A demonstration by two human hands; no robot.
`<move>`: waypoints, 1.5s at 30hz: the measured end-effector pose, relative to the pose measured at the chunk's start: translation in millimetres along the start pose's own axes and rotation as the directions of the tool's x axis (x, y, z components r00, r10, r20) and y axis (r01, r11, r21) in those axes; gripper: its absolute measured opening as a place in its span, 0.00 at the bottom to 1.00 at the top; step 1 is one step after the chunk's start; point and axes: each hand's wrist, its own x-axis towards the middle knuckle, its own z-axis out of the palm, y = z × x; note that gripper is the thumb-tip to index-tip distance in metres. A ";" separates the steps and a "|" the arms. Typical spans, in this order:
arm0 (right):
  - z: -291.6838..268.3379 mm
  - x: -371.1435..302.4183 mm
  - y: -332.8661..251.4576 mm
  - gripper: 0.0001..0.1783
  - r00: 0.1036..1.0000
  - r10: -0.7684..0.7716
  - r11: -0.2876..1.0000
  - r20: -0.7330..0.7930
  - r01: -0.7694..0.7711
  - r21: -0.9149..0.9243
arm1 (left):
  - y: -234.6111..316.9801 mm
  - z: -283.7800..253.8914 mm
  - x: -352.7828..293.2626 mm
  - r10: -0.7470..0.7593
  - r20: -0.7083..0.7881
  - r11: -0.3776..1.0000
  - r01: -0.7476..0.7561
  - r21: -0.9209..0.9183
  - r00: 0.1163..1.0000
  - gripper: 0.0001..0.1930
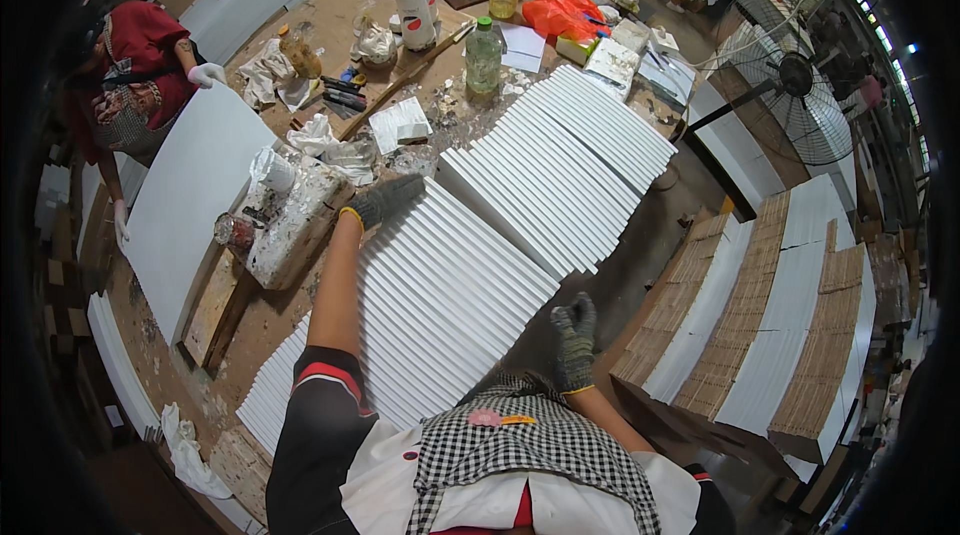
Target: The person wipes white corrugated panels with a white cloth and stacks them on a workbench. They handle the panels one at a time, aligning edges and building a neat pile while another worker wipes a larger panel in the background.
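Note:
My left hand, in a grey knit glove, lies flat on the far end of a row of white slats laid side by side across the workbench. A second row of white slats lies beyond it, to the right. My right hand, also gloved, hangs off the bench edge with fingers curled and nothing in it. Left of my left hand a paint-crusted block lies on the bench.
A person in red holds a large white panel at the left. Bottles, a white can, rags and tools crowd the far bench. Stacks of white-faced boards stand at the right, a floor fan behind them.

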 end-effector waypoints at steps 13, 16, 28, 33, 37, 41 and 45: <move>51.4 69.2 -31.0 0.56 0.917 0.382 0.909 -0.114 -0.350 0.227 | -5.0 -56.1 97.9 -0.309 0.382 0.249 0.461 -0.852 0.871 0.25; 40.5 72.6 -7.9 0.67 0.955 0.288 0.946 -0.070 -0.272 0.175 | -20.5 -35.9 76.9 -0.086 0.228 0.850 0.191 -0.491 0.970 0.24; -23.3 95.4 -40.0 0.24 0.970 -0.119 0.993 -0.212 0.117 -0.019 | -38.2 -36.7 145.3 -0.219 0.045 0.666 0.183 -0.723 0.975 0.28; -32.3 128.1 -25.0 0.30 0.972 0.019 0.940 -0.235 0.062 0.336 | -31.4 -62.2 177.2 -0.196 0.278 0.643 0.337 -0.688 0.941 0.28; -39.0 155.5 -32.6 0.49 0.982 0.085 0.955 -0.167 -0.032 0.295 | -26.2 -61.6 173.2 -0.145 0.248 0.834 0.253 -0.490 0.958 0.28; -36.0 157.6 -62.3 0.59 0.949 0.310 0.913 0.058 -0.314 0.261 | -29.8 -65.6 179.4 -0.203 0.373 0.520 0.422 -0.743 0.906 0.29; -52.1 157.2 -80.2 0.47 0.964 0.243 0.970 0.104 -0.242 -0.025 | -49.6 -65.0 198.0 -0.098 0.523 0.574 0.477 -0.665 0.847 0.29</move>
